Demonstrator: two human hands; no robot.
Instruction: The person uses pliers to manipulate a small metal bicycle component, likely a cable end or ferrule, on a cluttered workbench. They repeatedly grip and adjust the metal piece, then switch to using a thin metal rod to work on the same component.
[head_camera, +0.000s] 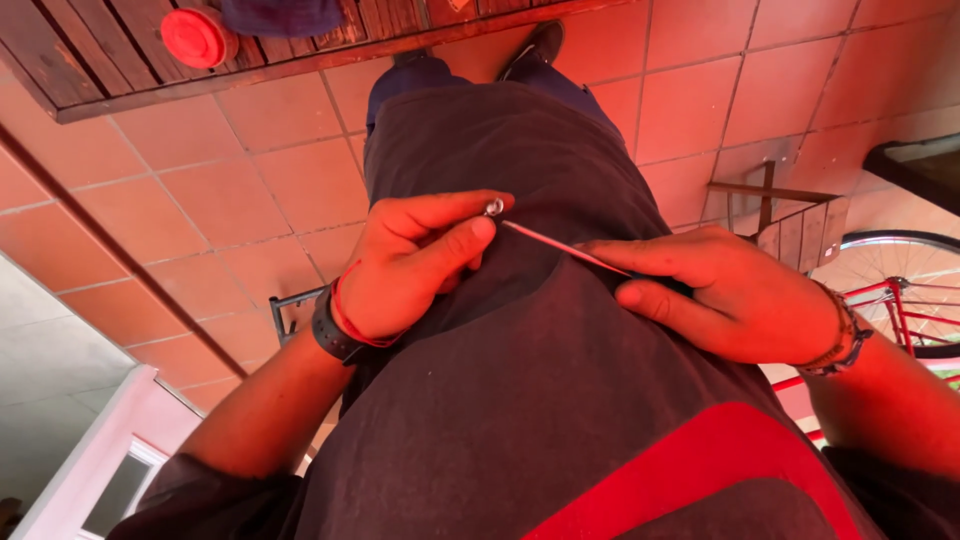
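Two hands (420, 260) (735, 295), one spoke (560, 247), one nut (494, 208)

Your left hand (405, 265) pinches a small silver nut (494, 208) between thumb and forefinger, at the tip of a thin spoke (560, 248). Your right hand (725, 290), at three o'clock from it, grips the spoke's other end against your dark apron (520, 400). A bicycle wheel (900, 285) sits at three o'clock and a red cap (192, 38) at eleven.

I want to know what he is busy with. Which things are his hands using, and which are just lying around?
In use:
left hand pinching a small metal nut
right hand holding a thin rod

Lying about:
red round lid on wooden table
bicycle
tiled floor
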